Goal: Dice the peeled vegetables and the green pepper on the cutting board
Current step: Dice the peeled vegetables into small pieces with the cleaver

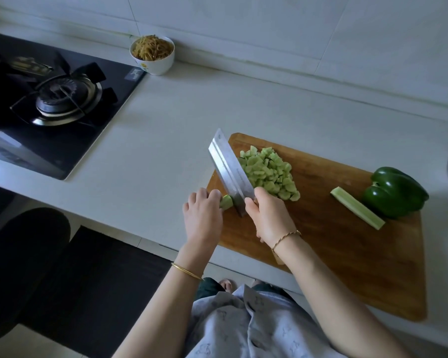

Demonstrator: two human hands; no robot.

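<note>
My cutting board (347,254) is honey-brown wood on a grey-white counter (166,120). The diced pile (269,174) near its far left corner is pale green, like the stub (226,202) at its left edge and the strip (357,211), whose skin is darker. The pepper (396,192) at the right edge is deep glossy green. The cleaver (230,171) is silver, the stove (62,151) black. My shirt (243,329) is pale blue-grey with small printed figures; my bangle (186,272) is gold.

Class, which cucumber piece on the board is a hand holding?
The short stub at the board's left edge, held by the left hand beside the cleaver; the diced pile and long strip lie loose.
</note>
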